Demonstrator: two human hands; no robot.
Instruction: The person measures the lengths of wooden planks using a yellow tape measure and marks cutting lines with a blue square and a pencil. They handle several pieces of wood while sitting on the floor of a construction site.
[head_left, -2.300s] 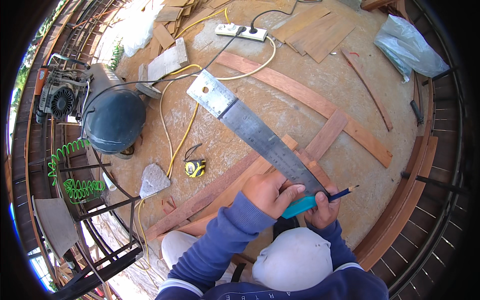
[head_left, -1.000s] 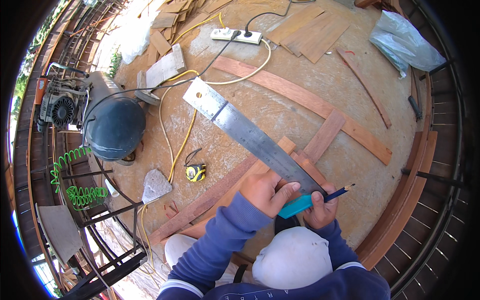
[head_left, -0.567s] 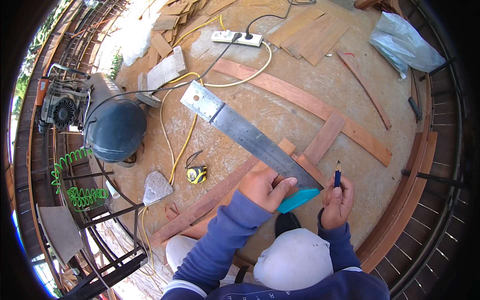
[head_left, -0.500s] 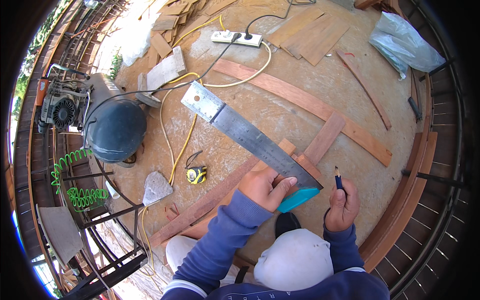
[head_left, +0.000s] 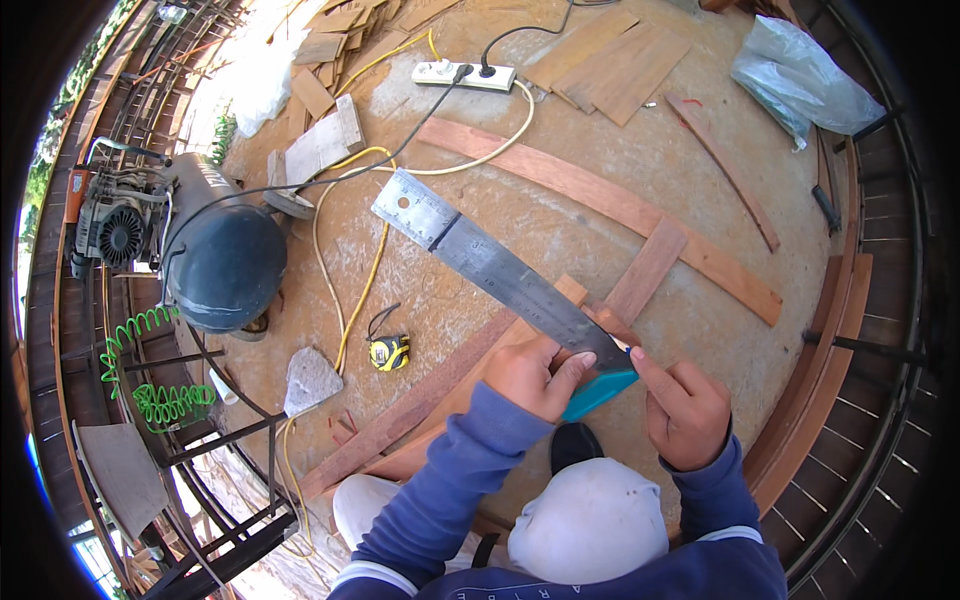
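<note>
A try square with a steel blade (head_left: 500, 272) and a teal handle (head_left: 598, 394) slants across the middle of the view. My left hand (head_left: 532, 378) grips it near the handle, thumb lying on the blade. In my right hand (head_left: 690, 410) is a dark pencil (head_left: 630, 350), its tip at the blade's lower end and the index finger stretched along it. Beneath the square a reddish wood strip (head_left: 612, 322) partly shows; the blade and my hands hide the rest. Long wooden boards (head_left: 400, 415) run under my left forearm.
A yellow tape measure (head_left: 389, 352) lies on the floor beside a stone-like block (head_left: 312, 380). An air compressor (head_left: 225, 260) stands at left. Cables run from a power strip (head_left: 464, 76). A long plank (head_left: 540, 178) and a short board (head_left: 648, 270) lie ahead; a plastic bag (head_left: 805, 80) is at far right.
My right hand has moved in to the left with the pencil, bringing its tip to the square's lower end. The square has shifted slightly; my left hand still grips it.
</note>
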